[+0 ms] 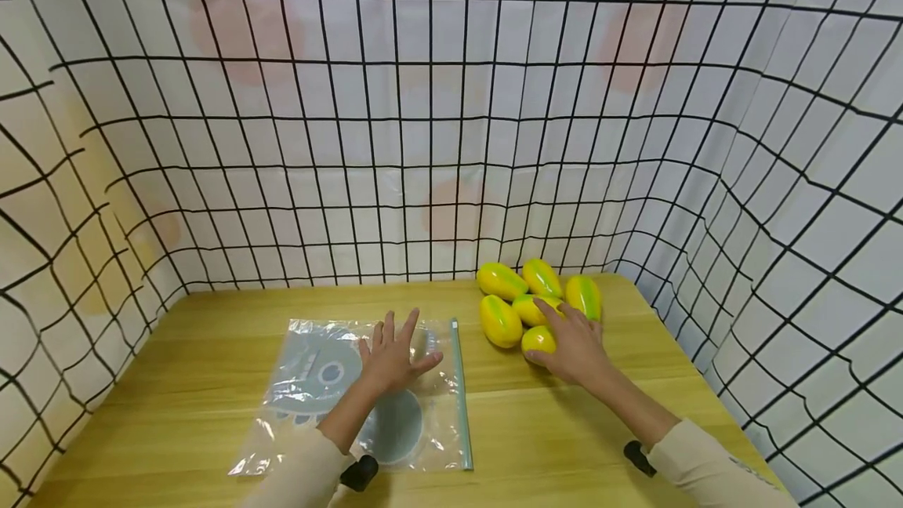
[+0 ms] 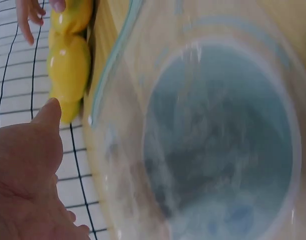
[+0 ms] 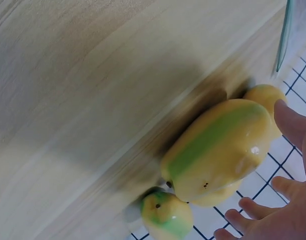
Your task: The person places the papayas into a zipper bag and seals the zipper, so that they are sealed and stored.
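Note:
Several yellow mangoes (image 1: 501, 321) with green streaks, glossy like models, lie grouped at the back right of the table. My right hand (image 1: 578, 345) is over the near side of the group, fingers spread, partly hiding some. In the right wrist view a large mango (image 3: 217, 150) lies close to the thumb, and no fingers curl round it. A clear zip bag (image 1: 303, 375) with a grey-blue print lies flat at the left, its green zip strip (image 1: 462, 406) facing right. Above the bag, my left hand (image 1: 392, 363) holds nothing, its fingers spread; I cannot tell whether it touches the plastic.
A wooden table (image 1: 176, 382) lies under everything. White cloth walls with a black grid (image 1: 395, 139) enclose it at the back and both sides. The farthest mangoes lie near the back wall. Dark wrist cameras (image 1: 360, 473) are strapped at both cuffs.

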A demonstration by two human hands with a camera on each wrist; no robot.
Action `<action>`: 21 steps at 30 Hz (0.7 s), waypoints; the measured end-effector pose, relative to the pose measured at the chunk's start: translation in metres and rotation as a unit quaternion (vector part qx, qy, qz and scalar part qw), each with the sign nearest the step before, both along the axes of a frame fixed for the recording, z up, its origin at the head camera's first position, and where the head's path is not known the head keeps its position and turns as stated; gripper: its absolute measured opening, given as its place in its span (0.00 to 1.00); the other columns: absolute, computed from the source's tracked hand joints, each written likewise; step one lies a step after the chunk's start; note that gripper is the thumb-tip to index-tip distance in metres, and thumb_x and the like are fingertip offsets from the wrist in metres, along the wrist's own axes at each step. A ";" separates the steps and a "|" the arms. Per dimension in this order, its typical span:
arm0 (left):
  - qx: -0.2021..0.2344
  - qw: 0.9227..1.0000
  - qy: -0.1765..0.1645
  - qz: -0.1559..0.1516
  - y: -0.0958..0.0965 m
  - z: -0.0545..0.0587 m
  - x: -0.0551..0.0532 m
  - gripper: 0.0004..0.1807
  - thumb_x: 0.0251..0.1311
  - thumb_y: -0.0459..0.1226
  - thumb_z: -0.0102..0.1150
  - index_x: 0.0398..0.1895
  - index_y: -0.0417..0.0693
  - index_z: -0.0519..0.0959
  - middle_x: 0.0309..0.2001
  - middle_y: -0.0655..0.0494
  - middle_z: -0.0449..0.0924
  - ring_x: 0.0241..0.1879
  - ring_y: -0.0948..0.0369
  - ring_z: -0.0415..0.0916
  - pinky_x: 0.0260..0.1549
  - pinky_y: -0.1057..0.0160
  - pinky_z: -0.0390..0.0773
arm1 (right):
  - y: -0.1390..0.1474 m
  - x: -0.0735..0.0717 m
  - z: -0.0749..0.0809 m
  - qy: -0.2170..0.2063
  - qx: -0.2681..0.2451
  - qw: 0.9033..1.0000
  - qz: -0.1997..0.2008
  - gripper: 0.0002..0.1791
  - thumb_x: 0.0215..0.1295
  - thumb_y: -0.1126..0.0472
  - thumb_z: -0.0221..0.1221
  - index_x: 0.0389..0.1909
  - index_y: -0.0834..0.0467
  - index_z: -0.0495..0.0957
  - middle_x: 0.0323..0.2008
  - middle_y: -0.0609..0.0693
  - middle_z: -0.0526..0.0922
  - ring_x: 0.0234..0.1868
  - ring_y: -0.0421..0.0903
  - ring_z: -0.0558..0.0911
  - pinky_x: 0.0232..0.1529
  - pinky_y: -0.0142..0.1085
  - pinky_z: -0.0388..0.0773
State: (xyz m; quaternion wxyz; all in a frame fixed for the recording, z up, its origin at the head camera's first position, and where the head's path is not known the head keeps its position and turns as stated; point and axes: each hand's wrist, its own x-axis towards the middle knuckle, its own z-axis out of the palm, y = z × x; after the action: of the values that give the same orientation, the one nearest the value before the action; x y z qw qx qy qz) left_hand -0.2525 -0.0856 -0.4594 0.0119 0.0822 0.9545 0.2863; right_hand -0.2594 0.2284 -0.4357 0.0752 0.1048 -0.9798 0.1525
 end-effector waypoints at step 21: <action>0.049 0.999 -0.008 -0.013 0.049 -0.025 0.007 0.48 0.61 0.55 0.66 0.80 0.49 0.57 0.76 0.26 0.48 0.75 0.30 0.49 0.68 0.22 0.47 | -0.003 -0.003 -0.013 0.026 0.003 0.999 0.021 0.45 0.49 0.53 0.77 0.70 0.58 0.70 0.63 0.70 0.74 0.65 0.70 0.72 0.58 0.70 0.68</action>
State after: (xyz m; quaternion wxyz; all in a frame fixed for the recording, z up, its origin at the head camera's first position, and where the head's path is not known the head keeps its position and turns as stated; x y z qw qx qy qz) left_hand -0.2453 -0.0361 -0.4841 0.0191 0.0926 0.9380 0.3335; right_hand -0.2623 0.2259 -0.4483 0.0973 0.1291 -0.9756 0.1485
